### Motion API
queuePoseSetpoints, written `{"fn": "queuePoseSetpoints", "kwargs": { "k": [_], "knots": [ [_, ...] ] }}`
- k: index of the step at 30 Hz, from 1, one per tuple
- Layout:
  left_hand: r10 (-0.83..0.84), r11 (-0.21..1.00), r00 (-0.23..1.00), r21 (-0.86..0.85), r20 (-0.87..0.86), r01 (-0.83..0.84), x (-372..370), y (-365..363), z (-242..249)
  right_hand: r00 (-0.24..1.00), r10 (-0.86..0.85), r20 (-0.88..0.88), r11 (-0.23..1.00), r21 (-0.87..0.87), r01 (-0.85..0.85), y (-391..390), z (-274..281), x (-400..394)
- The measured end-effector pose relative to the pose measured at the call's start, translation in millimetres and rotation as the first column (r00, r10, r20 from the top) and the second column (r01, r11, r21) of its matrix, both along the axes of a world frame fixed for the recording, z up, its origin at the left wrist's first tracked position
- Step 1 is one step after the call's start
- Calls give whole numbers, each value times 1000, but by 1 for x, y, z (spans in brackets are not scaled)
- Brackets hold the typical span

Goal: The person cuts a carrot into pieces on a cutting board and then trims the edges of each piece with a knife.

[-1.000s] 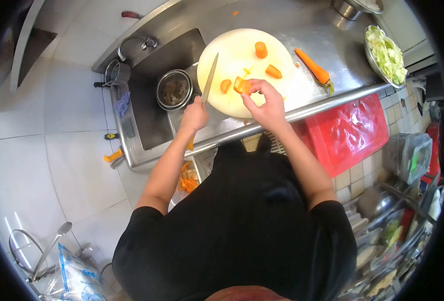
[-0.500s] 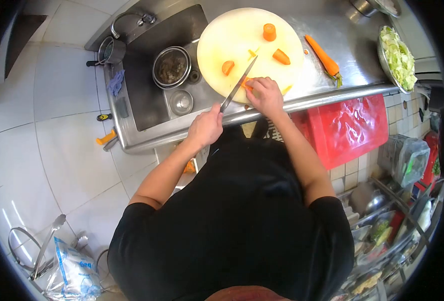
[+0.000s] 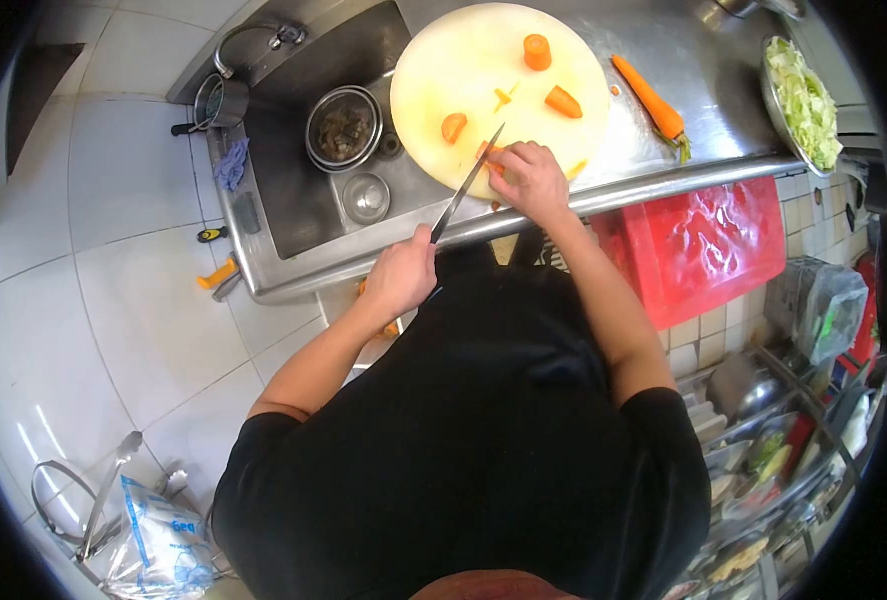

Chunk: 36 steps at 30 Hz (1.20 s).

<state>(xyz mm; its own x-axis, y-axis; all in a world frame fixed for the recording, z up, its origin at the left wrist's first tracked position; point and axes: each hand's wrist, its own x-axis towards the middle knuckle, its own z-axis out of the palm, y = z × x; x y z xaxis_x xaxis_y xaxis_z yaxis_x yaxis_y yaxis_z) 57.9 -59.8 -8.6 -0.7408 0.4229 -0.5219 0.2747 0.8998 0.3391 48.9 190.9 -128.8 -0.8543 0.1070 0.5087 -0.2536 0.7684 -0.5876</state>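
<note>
My left hand (image 3: 401,275) is closed round the handle of a kitchen knife (image 3: 457,198), whose blade slants up and right over the round white cutting board (image 3: 428,75). The blade lies against a small carrot piece (image 3: 491,157) near the board's front edge. Bent fingers of my right hand (image 3: 530,182) press on that piece, partly hiding it. Farther back on the board are a carrot stump (image 3: 536,52), a carrot wedge (image 3: 563,101) and a carrot chunk (image 3: 453,127). Thin carrot slivers (image 3: 504,96) lie between them.
A whole carrot (image 3: 650,95) lies on the steel counter right of the board. Beyond it stands a bowl of chopped cabbage (image 3: 803,105). The sink (image 3: 293,190) at left holds a metal bowl (image 3: 343,132) and a smaller bowl (image 3: 366,198). A red lid-like sheet (image 3: 703,245) hangs below the counter.
My left hand has drawn the knife back toward my body, and its tip has come down the board. My right hand stays on the carrot piece. The whole view has shifted slightly.
</note>
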Motion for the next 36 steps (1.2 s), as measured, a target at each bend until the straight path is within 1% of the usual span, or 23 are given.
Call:
{"fn": "queuePoseSetpoints", "kwargs": {
  "k": [5,8,11,17,23,27,32,35,36],
  "knots": [
    [6,1000,1000,-27,8,-6,2,-7,1,1000,7,-9,1000,1,-7,0,-1,-1],
    [12,998,999,-58,35,-10,1,-5,11,1000,3,-3,1000,8,-3,0,-2,-2],
    [7,999,999,-46,45,-5,0,-8,13,1000,4,2,1000,-4,-4,0,-1,-2],
    [-29,996,998,-79,56,33,-5,-6,15,1000,8,-7,1000,-19,-8,1,-1,-2],
    [-51,998,998,-19,45,52,-9,-4,7,1000,13,-24,999,-38,-14,2,0,-1],
    [-37,998,998,-39,56,39,-18,12,-2,1000,20,-17,999,-44,-21,2,1,-1],
    [-68,998,998,11,1,68,-36,30,-18,999,33,-14,998,-47,-34,3,1,0],
    [-35,996,999,79,11,34,-48,39,-29,999,30,-39,999,-31,-31,3,-4,-1],
    [-7,994,1000,111,-11,8,-51,40,-31,999,28,-41,999,-26,-29,3,-5,-1]
  ]
}}
